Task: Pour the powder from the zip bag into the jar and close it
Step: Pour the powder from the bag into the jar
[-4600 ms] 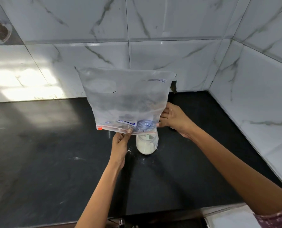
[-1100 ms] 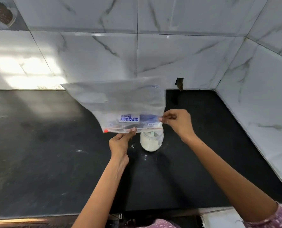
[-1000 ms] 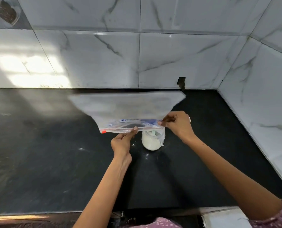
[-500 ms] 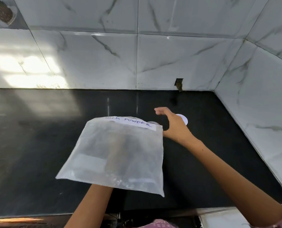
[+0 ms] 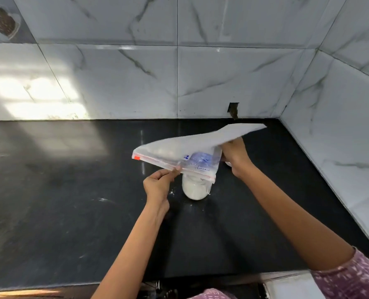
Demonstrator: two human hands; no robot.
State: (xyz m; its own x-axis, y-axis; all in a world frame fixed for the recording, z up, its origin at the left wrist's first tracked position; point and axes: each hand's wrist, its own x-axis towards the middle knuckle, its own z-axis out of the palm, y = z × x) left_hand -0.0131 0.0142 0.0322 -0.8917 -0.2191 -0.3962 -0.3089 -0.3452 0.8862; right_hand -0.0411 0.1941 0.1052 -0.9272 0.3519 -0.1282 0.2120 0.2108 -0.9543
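Observation:
A clear zip bag (image 5: 192, 147) with a red zip strip is held nearly flat just above a small glass jar (image 5: 195, 187) of white powder on the black counter. The bag's zip edge hangs over the jar's mouth and hides it. My left hand (image 5: 157, 184) pinches the zip edge from below, left of the jar. My right hand (image 5: 235, 156) grips the bag's right side, behind and right of the jar. A white lid (image 5: 228, 164) peeks out under my right hand.
The black counter (image 5: 71, 201) runs to white marble-tiled walls at the back and right, forming a corner (image 5: 280, 119). A few specks of spilled powder (image 5: 171, 192) lie left of the jar. The counter's front edge (image 5: 50, 288) is near me.
Half a second ago the bag hung low in my left hand alone, right hand open over the jar. Now both hands hold it flat above the jar.

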